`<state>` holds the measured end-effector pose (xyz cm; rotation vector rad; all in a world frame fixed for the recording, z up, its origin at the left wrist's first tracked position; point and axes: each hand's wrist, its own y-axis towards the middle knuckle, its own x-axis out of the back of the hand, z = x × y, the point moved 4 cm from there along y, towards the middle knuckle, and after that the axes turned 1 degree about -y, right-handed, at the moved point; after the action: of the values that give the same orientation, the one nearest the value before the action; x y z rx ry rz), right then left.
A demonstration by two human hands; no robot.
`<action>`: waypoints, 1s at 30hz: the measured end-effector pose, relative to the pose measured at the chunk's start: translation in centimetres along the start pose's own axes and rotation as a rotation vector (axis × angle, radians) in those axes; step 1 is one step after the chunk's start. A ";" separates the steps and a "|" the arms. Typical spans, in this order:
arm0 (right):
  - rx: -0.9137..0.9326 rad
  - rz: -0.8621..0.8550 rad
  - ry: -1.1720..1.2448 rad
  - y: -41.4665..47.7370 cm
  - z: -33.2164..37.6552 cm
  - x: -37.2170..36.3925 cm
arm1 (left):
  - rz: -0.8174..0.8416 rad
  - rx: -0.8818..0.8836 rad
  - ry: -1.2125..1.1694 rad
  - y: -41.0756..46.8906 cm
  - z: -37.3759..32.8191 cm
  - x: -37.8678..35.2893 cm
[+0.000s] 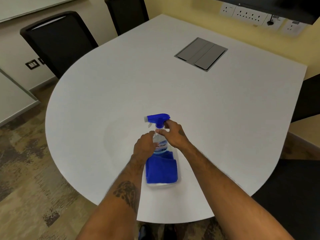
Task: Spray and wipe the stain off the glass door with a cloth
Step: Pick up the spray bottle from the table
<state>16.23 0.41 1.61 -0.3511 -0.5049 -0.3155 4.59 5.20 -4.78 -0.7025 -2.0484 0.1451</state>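
Spray bottle (158, 134) with blue trigger head, upright in a clear tray (178, 181) near the front edge of the white table (121, 94), nozzle pointing left. Folded blue cloth (161, 170) lying in the same tray, just in front of the bottle and touching its base. Left hand (143, 144) wrapped around the bottle's body, fingers curled closed on it; right hand (174, 134) at the neck, thumb and fingers pinched just under the trigger head.

Both forearms bare, no sleeves; left forearm (127, 193) has a big dark tattoo (design's blurry); right hand (174, 135) has a small one too.
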 end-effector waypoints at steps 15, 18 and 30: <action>0.185 0.011 -0.005 -2.7 9.6 2.2 | -0.104 -0.040 -0.078 -5.0 -2.1 9.5; 0.259 0.049 -0.016 -3.6 13.0 1.2 | -0.165 -0.029 -0.102 -7.2 -1.4 12.5; 0.602 0.299 0.031 -12.4 26.6 -10.8 | -0.468 0.113 -0.116 -22.2 9.7 24.5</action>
<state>-8.41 2.26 20.86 0.1647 -0.4853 0.1265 -22.52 1.47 16.16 -0.1359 -2.2388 0.0307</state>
